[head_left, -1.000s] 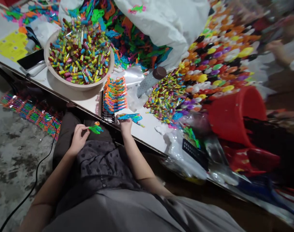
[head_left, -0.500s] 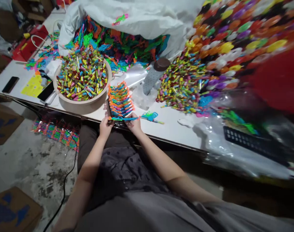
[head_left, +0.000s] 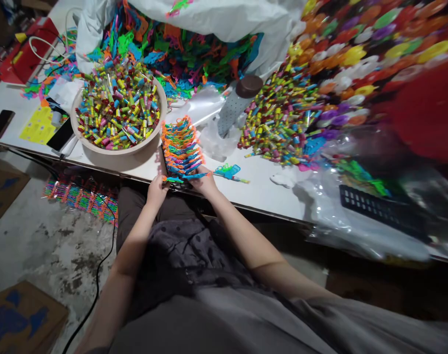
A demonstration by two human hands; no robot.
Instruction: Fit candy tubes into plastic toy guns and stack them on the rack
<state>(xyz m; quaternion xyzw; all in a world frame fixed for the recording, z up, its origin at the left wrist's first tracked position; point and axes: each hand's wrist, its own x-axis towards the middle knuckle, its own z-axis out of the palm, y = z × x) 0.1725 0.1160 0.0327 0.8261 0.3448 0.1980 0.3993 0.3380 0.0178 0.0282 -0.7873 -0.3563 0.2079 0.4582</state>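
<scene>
At the table's front edge, a black rack holds a row of closely stacked colourful plastic toys. My left hand is at the row's near left corner, fingers closed on the end of the foremost plastic toy. My right hand pinches the same toy near its right end, and its fingertips are partly hidden. Just right of that hand lies a loose blue and green plastic toy, with a small candy-coloured tube beside it.
A round tub heaped with small wrapped tubes stands on the left. Behind it a white sack spills plastic toys. To the right are a grey bottle, a pile of tubes, a black basket and clear plastic bags. Phones lie far left.
The view has shifted slightly. The foremost toy, which spanned straight between both hands, now sits closer against the stacked row. Both hands stay at the rack's near end.
</scene>
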